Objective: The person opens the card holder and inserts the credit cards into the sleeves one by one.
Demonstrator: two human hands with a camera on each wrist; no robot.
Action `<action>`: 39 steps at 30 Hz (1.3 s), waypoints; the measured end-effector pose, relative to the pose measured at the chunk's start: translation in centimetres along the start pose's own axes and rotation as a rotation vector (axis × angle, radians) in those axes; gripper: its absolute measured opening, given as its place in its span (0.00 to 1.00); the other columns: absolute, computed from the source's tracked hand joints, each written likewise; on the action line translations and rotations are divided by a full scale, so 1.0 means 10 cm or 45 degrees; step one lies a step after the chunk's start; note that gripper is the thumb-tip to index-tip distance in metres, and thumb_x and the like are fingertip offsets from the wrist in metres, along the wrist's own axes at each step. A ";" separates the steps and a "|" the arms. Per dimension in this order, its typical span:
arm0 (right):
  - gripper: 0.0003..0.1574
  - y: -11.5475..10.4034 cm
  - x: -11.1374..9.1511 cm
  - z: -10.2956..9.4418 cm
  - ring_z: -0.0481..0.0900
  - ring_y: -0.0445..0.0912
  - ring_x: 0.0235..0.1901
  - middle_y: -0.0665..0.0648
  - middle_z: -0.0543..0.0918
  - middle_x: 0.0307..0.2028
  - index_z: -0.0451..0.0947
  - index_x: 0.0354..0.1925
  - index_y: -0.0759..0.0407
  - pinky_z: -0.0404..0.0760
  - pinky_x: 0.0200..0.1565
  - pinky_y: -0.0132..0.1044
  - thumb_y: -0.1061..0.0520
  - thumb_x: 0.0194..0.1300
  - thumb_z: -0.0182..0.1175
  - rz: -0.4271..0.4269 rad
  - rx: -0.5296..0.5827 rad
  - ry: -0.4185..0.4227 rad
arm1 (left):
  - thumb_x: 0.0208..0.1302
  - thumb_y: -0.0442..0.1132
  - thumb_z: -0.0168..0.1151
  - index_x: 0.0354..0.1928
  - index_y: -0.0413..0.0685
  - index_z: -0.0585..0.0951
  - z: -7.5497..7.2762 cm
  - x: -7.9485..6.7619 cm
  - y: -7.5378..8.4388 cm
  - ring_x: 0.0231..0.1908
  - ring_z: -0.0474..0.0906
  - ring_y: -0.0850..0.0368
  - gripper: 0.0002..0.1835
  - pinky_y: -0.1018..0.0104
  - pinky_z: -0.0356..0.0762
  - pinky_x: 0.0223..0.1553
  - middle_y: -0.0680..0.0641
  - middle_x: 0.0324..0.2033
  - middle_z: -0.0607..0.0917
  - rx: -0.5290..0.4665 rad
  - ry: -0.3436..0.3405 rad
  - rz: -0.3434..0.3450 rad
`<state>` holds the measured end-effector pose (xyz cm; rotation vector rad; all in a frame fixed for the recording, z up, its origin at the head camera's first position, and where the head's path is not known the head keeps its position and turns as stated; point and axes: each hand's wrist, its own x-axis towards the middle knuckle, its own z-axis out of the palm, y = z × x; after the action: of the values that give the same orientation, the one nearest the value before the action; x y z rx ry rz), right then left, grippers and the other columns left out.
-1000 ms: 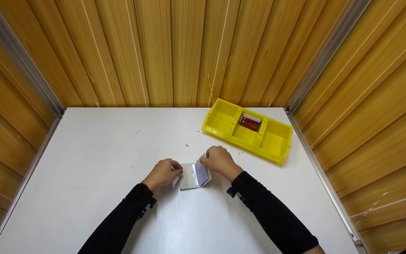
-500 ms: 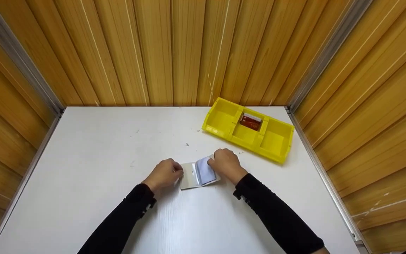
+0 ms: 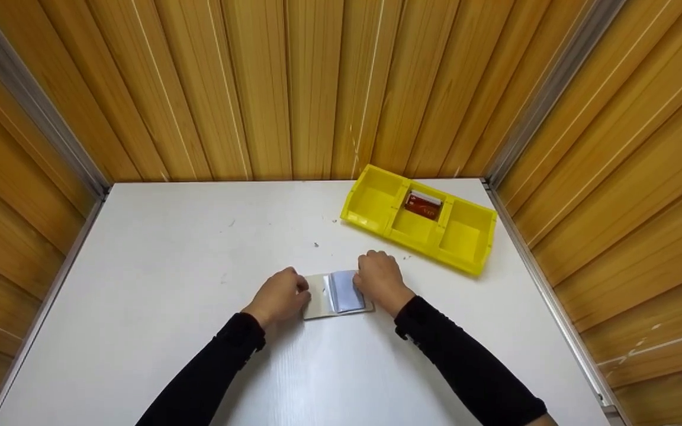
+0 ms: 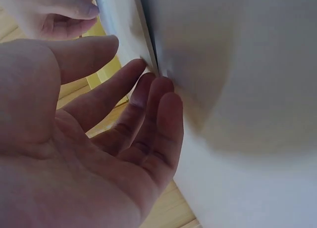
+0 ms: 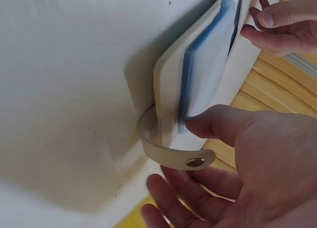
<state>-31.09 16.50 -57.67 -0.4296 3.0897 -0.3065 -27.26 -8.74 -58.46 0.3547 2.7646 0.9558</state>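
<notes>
Wood-look walls (image 3: 311, 89) round a white counter (image 3: 199, 236), yellow tray (image 3: 412, 242) by its far right corner, probably there to stay out of the way. Card holder (image 3: 318, 300) open mid-counter, well in from the far edge. Left grip (image 3: 279, 294) loose, pretty wide, fingertips at the holder's left edge, seemingly to steady it. Right grip (image 3: 381, 281) gently bent, thumb on the clear sleeves (image 3: 347, 293) near the snap strap (image 5: 171, 156), likely to keep them flat.

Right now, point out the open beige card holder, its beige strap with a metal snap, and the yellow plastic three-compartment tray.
Card holder (image 3: 345, 293): head view, on its bluish sleeves.
Strap (image 5: 166, 156): right wrist view, middle of its curve.
Tray (image 3: 413, 242): head view, near wall.
</notes>
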 end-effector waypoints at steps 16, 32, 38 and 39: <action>0.13 0.12 0.11 -0.01 0.86 0.54 0.45 0.60 0.92 0.40 0.90 0.49 0.64 0.85 0.56 0.52 0.55 0.77 0.67 -0.115 0.238 -0.208 | 0.71 0.36 0.71 0.49 0.38 0.91 -0.02 0.02 -0.03 0.51 0.85 0.44 0.10 0.44 0.82 0.63 0.44 0.44 0.87 -0.014 -0.020 -0.023; 0.10 0.06 0.18 -0.09 0.79 0.50 0.38 0.57 0.85 0.34 0.86 0.36 0.59 0.82 0.49 0.49 0.55 0.76 0.70 -0.130 0.132 -0.229 | 0.72 0.34 0.70 0.49 0.38 0.92 -0.03 0.02 -0.01 0.51 0.87 0.44 0.09 0.45 0.84 0.61 0.44 0.43 0.88 -0.006 -0.001 0.018; 0.13 0.05 0.20 -0.13 0.77 0.50 0.39 0.56 0.84 0.34 0.87 0.36 0.59 0.81 0.50 0.49 0.53 0.77 0.68 -0.103 0.125 -0.289 | 0.72 0.33 0.70 0.50 0.37 0.91 -0.01 0.02 -0.02 0.50 0.86 0.45 0.09 0.45 0.84 0.60 0.44 0.42 0.86 0.023 0.011 0.047; 0.13 0.06 0.20 -0.13 0.77 0.50 0.38 0.56 0.84 0.34 0.87 0.36 0.59 0.81 0.50 0.49 0.53 0.77 0.68 -0.108 0.132 -0.288 | 0.72 0.33 0.70 0.50 0.37 0.91 -0.01 0.02 -0.02 0.50 0.86 0.45 0.09 0.45 0.84 0.61 0.44 0.43 0.87 0.023 0.008 0.051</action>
<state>-33.25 16.73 -56.43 -0.5516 2.8264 -0.3880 -27.54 -8.90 -58.56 0.4121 2.7834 0.9437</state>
